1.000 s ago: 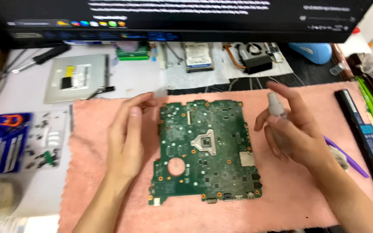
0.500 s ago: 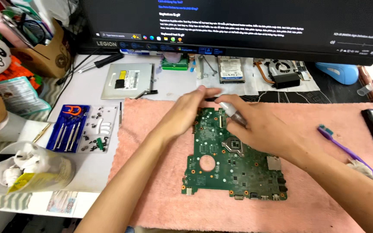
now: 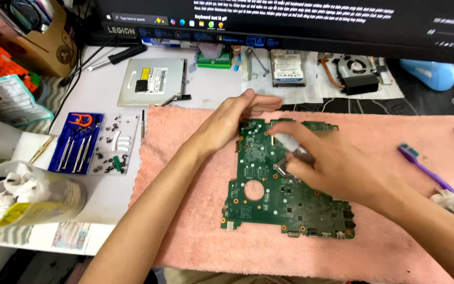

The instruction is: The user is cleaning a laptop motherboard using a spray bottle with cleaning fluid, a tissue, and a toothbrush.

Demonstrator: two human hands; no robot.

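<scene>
**Head camera: two hands working over a green circuit board on a pink towel**

Head view is looking down as both forearms are reaching in from the lower edge of the frame. Nearest the viewer, a pink towel is lying spread across the bench, and a green circuit board is lying flat on it, a round hole showing near its left edge. The right hand is hovering over the board's middle, its fingers curled around a small whitish bottle and clamping it, tip pointing toward the board's upper part. The left hand is resting at the board's top left corner, fingers held together and stretched flat along the far edge, gripping nothing that can be seen. To the right, a purple toothbrush is lying on the towel, well apart from the board. To the left, off the towel, a blue screwdriver case is sitting beside a white tray of small screws. Farther back, a silver optical drive, a hard drive and a cooling fan are lying before a dark monitor.
</scene>
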